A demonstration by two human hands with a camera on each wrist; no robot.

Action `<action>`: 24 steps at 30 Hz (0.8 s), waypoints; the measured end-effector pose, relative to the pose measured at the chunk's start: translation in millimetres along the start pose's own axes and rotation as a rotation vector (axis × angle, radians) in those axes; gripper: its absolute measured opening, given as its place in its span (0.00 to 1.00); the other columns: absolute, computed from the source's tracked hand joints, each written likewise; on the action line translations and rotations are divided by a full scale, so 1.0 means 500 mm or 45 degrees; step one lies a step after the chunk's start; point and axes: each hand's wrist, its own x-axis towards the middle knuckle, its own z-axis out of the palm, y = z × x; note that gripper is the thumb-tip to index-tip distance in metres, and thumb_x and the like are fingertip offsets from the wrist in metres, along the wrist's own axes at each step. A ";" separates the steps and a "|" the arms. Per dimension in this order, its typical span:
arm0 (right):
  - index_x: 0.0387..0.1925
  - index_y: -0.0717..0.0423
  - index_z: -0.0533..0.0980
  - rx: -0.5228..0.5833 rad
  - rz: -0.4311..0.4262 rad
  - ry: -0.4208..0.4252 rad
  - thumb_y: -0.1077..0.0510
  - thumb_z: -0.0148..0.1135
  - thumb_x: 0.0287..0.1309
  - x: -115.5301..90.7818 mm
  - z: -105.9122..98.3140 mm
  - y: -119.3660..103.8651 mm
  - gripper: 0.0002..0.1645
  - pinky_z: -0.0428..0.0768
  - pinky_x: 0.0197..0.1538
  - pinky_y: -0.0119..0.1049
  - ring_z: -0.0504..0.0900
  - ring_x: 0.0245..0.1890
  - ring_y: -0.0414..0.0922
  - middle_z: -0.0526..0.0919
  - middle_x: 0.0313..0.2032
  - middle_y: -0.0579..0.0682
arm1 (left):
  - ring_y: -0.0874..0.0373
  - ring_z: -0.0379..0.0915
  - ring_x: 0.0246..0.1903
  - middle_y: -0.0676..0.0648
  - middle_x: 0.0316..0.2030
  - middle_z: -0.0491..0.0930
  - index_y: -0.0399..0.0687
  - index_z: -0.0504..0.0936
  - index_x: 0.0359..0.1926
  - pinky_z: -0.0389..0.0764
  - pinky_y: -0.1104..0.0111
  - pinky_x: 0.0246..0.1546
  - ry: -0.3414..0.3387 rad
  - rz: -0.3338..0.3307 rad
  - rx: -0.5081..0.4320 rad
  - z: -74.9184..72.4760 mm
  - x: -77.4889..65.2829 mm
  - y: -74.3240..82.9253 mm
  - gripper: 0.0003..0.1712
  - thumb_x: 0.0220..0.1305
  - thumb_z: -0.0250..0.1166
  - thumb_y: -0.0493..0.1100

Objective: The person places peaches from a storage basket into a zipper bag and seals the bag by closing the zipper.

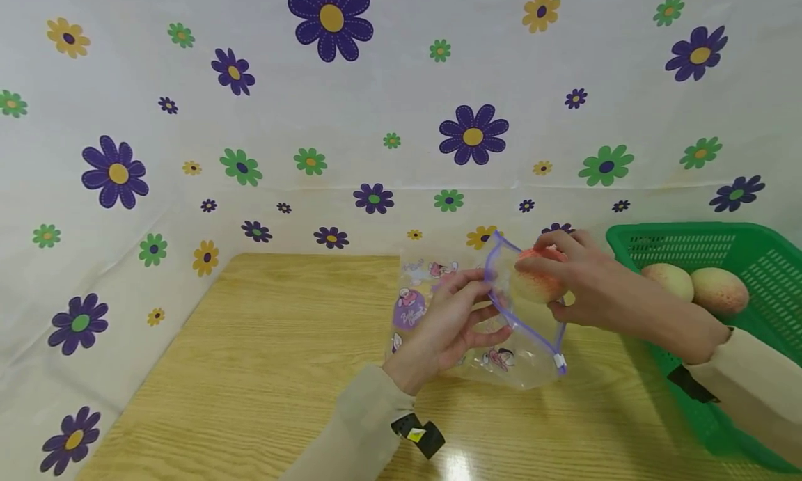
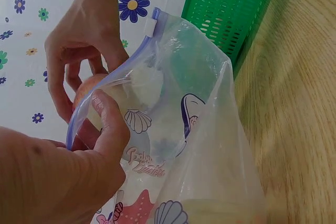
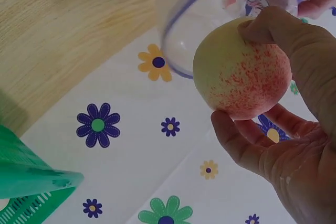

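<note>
A clear plastic zip bag [image 1: 523,366] with cartoon prints and a purple zip rim lies over the wooden table, its mouth spread toward the right. My left hand [image 1: 445,321] grips the rim between thumb and fingers, as the left wrist view shows closer. At the bag's mouth, my right hand [image 1: 595,279] holds a peach [image 3: 241,72], pale yellow with red speckles, between thumb and fingers. A white slider [image 1: 560,361] sits at the near end of the zip rim.
A green plastic basket [image 1: 702,228] stands at the right, with two peaches visible inside: one on the left [image 1: 667,279] and another [image 1: 720,291] beside it. Behind the table [image 1: 282,369] hangs a white cloth [image 1: 388,84] with printed flowers.
</note>
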 end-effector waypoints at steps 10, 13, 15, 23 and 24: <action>0.48 0.48 0.82 -0.139 0.094 -0.263 0.61 0.86 0.31 0.018 0.032 0.007 0.36 0.80 0.34 0.42 0.73 0.38 0.55 0.77 0.46 0.58 | 0.58 0.77 0.36 0.51 0.36 0.77 0.51 0.76 0.55 0.88 0.63 0.33 0.000 -0.003 0.027 0.003 -0.003 0.003 0.10 0.78 0.54 0.40; 0.47 0.49 0.82 -0.159 0.139 -0.324 0.60 0.86 0.30 0.015 0.041 0.009 0.34 0.80 0.32 0.41 0.72 0.37 0.56 0.77 0.43 0.58 | 0.58 0.77 0.36 0.50 0.36 0.77 0.51 0.77 0.55 0.88 0.63 0.33 0.008 -0.003 0.029 0.001 -0.002 0.007 0.10 0.78 0.53 0.40; 0.47 0.50 0.82 -0.145 0.180 -0.346 0.60 0.86 0.31 0.013 0.042 0.009 0.34 0.79 0.30 0.40 0.71 0.36 0.56 0.76 0.43 0.58 | 0.58 0.76 0.36 0.50 0.37 0.76 0.50 0.77 0.55 0.88 0.63 0.33 0.008 -0.002 0.027 -0.001 -0.002 0.009 0.10 0.78 0.53 0.40; 0.54 0.55 0.82 -0.054 0.311 -0.310 0.56 0.81 0.39 0.024 0.035 0.006 0.35 0.79 0.33 0.42 0.74 0.37 0.56 0.78 0.44 0.62 | 0.58 0.76 0.35 0.49 0.36 0.76 0.48 0.78 0.55 0.88 0.63 0.33 -0.014 -0.001 0.034 -0.002 0.001 0.008 0.11 0.78 0.53 0.40; 0.55 0.55 0.82 -0.031 0.309 -0.294 0.55 0.81 0.40 0.024 0.035 0.004 0.35 0.79 0.36 0.44 0.74 0.38 0.55 0.79 0.44 0.62 | 0.58 0.76 0.35 0.49 0.36 0.76 0.48 0.78 0.55 0.88 0.63 0.33 -0.011 -0.002 0.034 -0.002 0.001 0.007 0.11 0.78 0.53 0.40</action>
